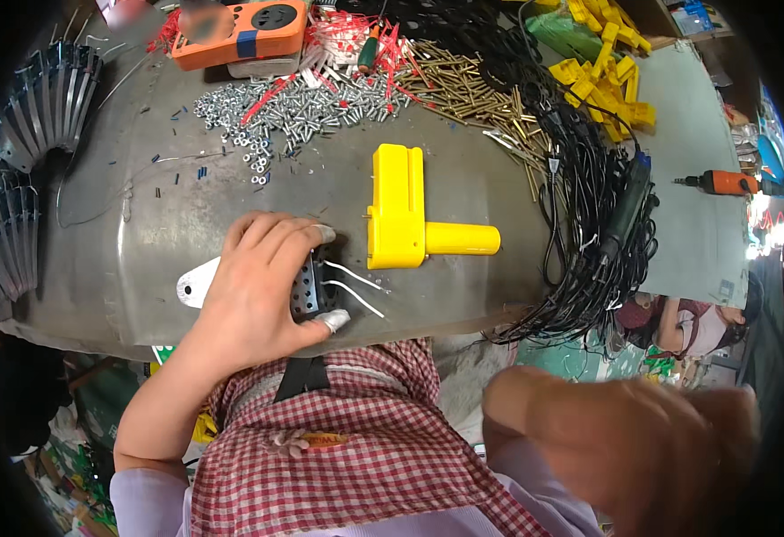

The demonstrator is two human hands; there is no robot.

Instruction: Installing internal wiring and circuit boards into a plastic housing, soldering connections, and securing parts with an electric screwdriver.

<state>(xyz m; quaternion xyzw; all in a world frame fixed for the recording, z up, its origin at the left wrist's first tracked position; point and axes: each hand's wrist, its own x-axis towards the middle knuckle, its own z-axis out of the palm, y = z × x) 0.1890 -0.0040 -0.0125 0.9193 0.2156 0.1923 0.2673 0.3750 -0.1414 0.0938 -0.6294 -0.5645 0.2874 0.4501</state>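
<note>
Small dark perforated part (307,288) sits at the near edge of the grey metal desk (464,192), close to the person's body. Two white wires (353,285) trail from it to the right across the desk surface. Left hand (253,286) lies over the part, fingers curled around it from above and thumb pressing from the near side; fingertips wrapped in pale tape. A white flat piece with a hole (197,282) pokes out from under the hand on its left side.

Just right of the part, apart from it: a yellow plastic housing with a round handle (407,215), lying flat.

Right hand (651,447) is low in the view, off the desk, blurred; whether its fingers are spread or closed cannot be told, and nothing visible in it.

Further back: a heap of silver screws (298,107), a pile of brass pins (464,85), an orange box with a socket (240,34). Black cables (589,224) tangle along the right edge. Yellow clips (611,63) at far right. Stacked metal brackets (25,161) on the left. Red checked apron (365,447) in the foreground.
</note>
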